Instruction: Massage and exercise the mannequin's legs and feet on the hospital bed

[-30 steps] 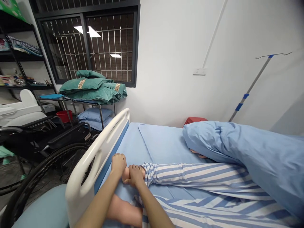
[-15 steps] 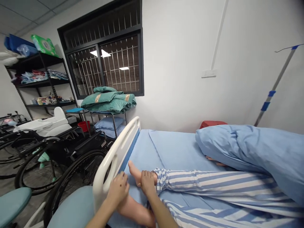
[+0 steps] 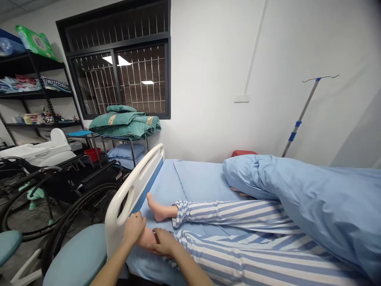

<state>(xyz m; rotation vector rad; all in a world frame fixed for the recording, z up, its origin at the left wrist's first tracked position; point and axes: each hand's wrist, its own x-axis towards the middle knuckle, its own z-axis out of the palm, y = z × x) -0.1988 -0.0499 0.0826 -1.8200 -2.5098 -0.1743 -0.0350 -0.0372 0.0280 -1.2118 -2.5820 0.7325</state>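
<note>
Beside footboard (image 3: 114, 235) | left hand (image 3: 135, 229), right hand (image 3: 165, 242) clasped on nearer foot (image 3: 145, 237) | wheelchair (image 3: 97, 174) beyond

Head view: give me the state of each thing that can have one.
Near foot: bare, held
Left hand: closed over its toe end
Right hand: closed at its ankle
Far foot: bare, toes up
Striped trousers: rumpled at the cuffs
Blue quilt: rumpled
Green bedding: folded, stacked
Drip stand: standing, nothing hung
Wheelchair: unfolded
</note>
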